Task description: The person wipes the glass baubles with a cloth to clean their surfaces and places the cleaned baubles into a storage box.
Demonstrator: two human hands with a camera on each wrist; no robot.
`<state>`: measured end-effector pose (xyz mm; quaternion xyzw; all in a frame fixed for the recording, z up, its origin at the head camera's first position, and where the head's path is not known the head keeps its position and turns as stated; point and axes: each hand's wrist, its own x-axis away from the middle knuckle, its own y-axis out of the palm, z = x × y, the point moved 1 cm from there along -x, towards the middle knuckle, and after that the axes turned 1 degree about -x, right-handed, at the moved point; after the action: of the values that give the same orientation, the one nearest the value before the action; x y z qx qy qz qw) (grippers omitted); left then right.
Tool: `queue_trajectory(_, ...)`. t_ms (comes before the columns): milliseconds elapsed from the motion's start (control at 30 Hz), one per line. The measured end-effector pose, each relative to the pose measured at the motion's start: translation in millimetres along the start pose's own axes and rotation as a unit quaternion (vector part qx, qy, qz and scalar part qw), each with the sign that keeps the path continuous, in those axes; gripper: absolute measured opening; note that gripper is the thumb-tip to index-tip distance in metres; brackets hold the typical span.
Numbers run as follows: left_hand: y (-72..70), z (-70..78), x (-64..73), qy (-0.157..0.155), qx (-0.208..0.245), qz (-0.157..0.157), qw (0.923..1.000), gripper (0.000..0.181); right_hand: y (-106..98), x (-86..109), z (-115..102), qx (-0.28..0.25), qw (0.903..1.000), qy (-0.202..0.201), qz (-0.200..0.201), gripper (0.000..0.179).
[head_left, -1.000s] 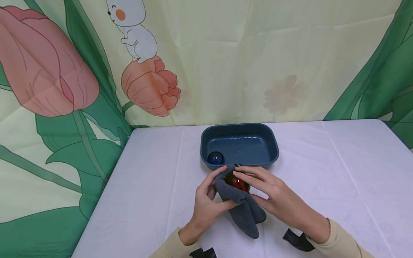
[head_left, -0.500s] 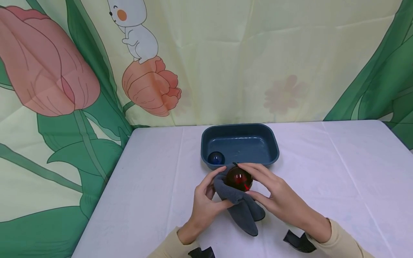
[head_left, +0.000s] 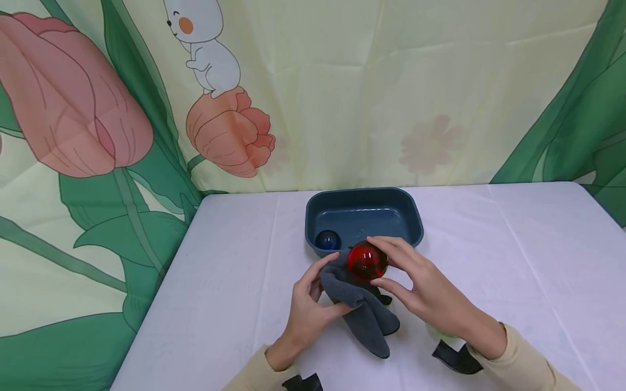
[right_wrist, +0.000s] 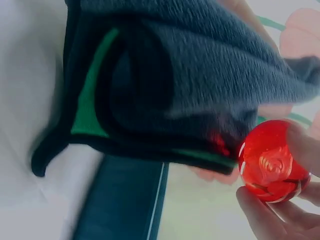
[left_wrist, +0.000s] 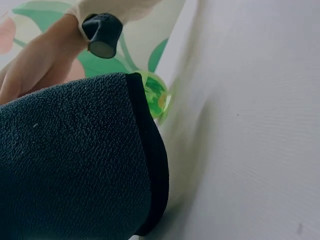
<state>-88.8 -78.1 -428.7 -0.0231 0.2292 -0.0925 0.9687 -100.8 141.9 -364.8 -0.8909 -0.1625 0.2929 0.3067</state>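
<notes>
- The right hand [head_left: 424, 288] pinches the red ball [head_left: 368, 261] between thumb and fingertips; the ball, earlier nestled in the grey cloth [head_left: 356, 296], has moved up and rightward from its fold.
- The left hand [head_left: 311, 315] has thumb and fingers clamped on the cloth, as before.
- Just beyond the hands runs the near rim of the tray [head_left: 386, 224]; a blue ball [head_left: 327, 240] sits in its near left corner.
- White table [head_left: 508, 260] stretches to either side.

My remote view: a cream fabric backdrop [head_left: 332, 119] behind a white cloth-covered table [head_left: 235, 260].
I see the backdrop printed with a large pink tulip [head_left: 73, 103], broad green leaves [head_left: 132, 241] and a white cartoon animal [head_left: 217, 65] perched on a coral flower [head_left: 227, 133]; the table looks creased under soft light.
</notes>
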Motion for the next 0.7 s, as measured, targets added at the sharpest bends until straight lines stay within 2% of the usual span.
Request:
queue_trajectory(133,-3.0,-0.9,1.6,0.003,0.003,-0.003,1.0000,0.070,-5,-4.6,2,0.016,0.9999,0.001,0.004,0.075)
queue_trajectory(333,-4.7,-1.4,2.6,-0.009,0.006,-0.006,0.9999,0.070,-12,-11.6,6,0.041,0.9991,-0.004,0.003,0.074)
queue_trajectory(500,-5.2,-1.5,3.2,-0.010,0.001,-0.005,0.9999,0.071,-14,-19.4,13,0.036,0.9993,-0.011,-0.007,0.071)
queue_trajectory(700,-4.9,-1.6,3.8,-0.006,0.000,-0.007,1.0000,0.071,-15,-27.3,23,0.034,0.9992,0.000,-0.021,0.065)
